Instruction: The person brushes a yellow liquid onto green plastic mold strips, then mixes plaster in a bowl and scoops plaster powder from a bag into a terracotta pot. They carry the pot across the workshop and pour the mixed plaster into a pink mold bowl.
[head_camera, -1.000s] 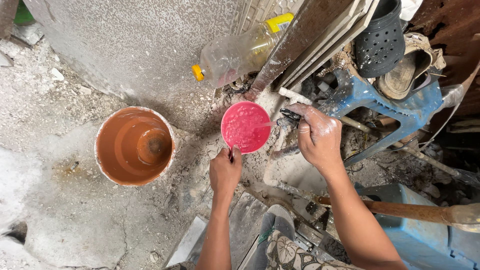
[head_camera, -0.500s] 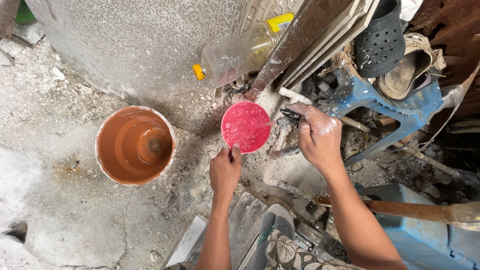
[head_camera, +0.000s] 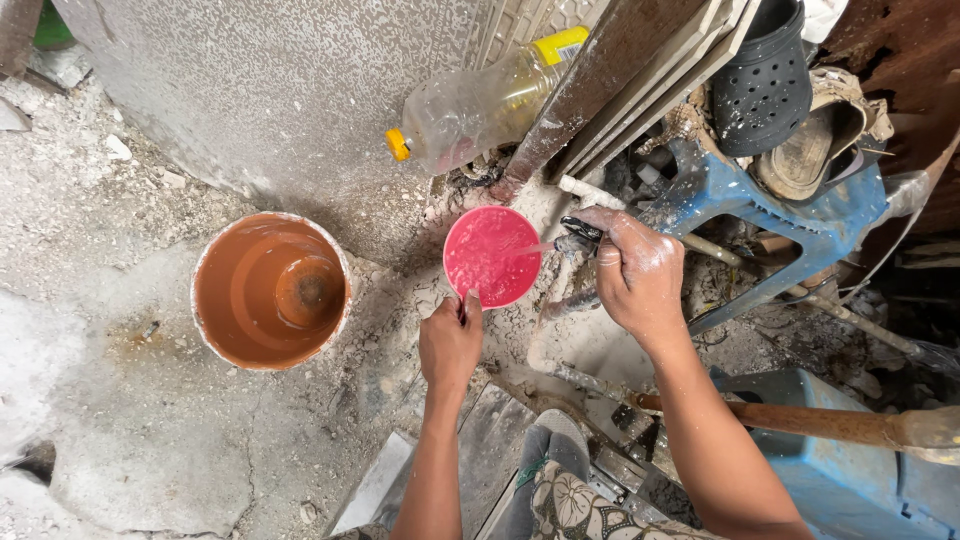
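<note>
- A view from above, looking down past the person's own arms onto a rough, dusty concrete floor (head_camera: 150, 470).
- The left hand (head_camera: 450, 340) holds a small pink bowl (head_camera: 492, 256) by its near rim, fingers closed on the edge.
- The pink bowl sits low by the foot of a grey speckled wall (head_camera: 290, 90), and it holds water.
- A thin stream of water runs into the bowl from a small tap (head_camera: 580, 236) at its right edge.
- The right hand (head_camera: 638, 275), dusted with white powder, is wrapped around the tap, fingers closed on it.
- A pale pipe (head_camera: 545, 335) runs down from the tap along the floor.
- Well to the left of the bowl stands a round orange bucket (head_camera: 270, 290), open at the top, with murky water inside.
- Just above the bowl, a clear plastic bottle (head_camera: 480, 100) with a yellow cap lies tilted against the wall.
- Long flat boards (head_camera: 640, 70) lean beside the bottle.
- To the right, a blue plastic stool (head_camera: 790, 215) lies among clutter, with a black perforated clog (head_camera: 765, 85) and a worn sandal (head_camera: 810, 155) above it.
- A wooden handle (head_camera: 810, 422) crosses the lower right, near the right forearm.
- A patterned trouser leg (head_camera: 580, 505) shows at the bottom edge.
</note>
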